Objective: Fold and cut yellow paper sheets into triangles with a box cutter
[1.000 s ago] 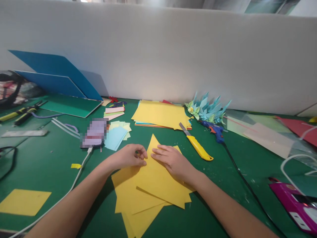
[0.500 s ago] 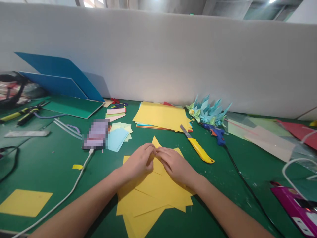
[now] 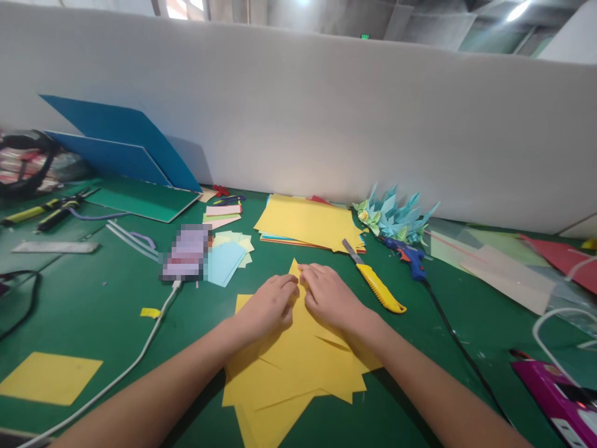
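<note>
A yellow sheet of paper (image 3: 302,320) lies over a loose pile of yellow sheets (image 3: 275,414), its pointed corner facing away from me. My left hand (image 3: 268,303) rests on the sheet's left side, fingers curled in close to the point. From the right, my right hand (image 3: 330,295) presses the paper near the same corner, fingertips bent down onto it. The two hands are almost touching, and the fingers hide part of the paper's edges. A yellow-handled craft knife (image 3: 377,283) lies to the right of my right hand.
Behind the hands sits a stack of coloured paper (image 3: 308,221). A blue glue gun (image 3: 413,260) and blue paper folds (image 3: 396,214) lie right of it. On the left are a phone (image 3: 186,252) with a white cable, small blue papers (image 3: 225,261), pliers (image 3: 60,211) and blue boards (image 3: 121,140).
My right hand has shifted slightly, its fingers now nearer the paper's tip and a little apart from my left hand. The whole view has moved slightly.
</note>
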The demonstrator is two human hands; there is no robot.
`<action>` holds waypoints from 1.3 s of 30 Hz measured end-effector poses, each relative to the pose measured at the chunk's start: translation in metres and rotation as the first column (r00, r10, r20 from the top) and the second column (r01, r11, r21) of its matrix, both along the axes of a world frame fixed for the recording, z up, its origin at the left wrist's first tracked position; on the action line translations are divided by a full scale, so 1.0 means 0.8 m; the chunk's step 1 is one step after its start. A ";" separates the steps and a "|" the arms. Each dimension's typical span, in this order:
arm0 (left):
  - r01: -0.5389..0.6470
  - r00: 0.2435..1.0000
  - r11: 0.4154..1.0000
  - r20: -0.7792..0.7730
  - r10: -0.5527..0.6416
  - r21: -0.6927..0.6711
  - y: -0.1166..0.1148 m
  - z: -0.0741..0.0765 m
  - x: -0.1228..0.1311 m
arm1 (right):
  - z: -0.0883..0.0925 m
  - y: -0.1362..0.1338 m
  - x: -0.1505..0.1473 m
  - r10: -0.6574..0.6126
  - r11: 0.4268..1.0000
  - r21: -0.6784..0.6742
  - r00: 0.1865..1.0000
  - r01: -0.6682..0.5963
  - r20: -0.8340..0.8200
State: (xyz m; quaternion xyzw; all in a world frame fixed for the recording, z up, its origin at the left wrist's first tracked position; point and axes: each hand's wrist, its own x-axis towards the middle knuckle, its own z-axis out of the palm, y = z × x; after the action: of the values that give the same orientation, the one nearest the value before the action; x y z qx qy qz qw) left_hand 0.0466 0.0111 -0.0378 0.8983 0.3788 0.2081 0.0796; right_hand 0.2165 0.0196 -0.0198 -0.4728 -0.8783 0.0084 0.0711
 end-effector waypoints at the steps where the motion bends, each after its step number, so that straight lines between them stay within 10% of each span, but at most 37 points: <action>1: -0.002 1.000 1.000 -0.008 0.002 -0.004 0.000 0.000 0.000 | 0.001 0.004 -0.002 0.001 1.000 0.008 1.000 -0.001 0.018; 19: -0.007 1.000 0.999 -0.028 0.008 0.054 0.003 -0.009 -0.001 | -0.002 0.021 -0.005 0.025 0.997 0.074 0.994 -0.033 0.111; 31: -0.075 0.952 0.993 -0.291 0.099 0.091 -0.011 0.019 0.007 | -0.009 0.006 0.006 0.036 0.990 0.141 0.995 -0.023 -0.091; 39: -0.078 0.982 0.992 -0.165 0.093 0.098 0.007 0.008 -0.002 | -0.015 0.015 0.007 0.088 0.991 0.112 0.990 -0.076 -0.114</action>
State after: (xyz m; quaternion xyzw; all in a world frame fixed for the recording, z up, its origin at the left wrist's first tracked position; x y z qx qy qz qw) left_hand 0.0454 0.0165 -0.0315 0.8983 0.4125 0.1514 -0.0031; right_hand 0.2224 0.0315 -0.0314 -0.4304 -0.8904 -0.0078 0.1479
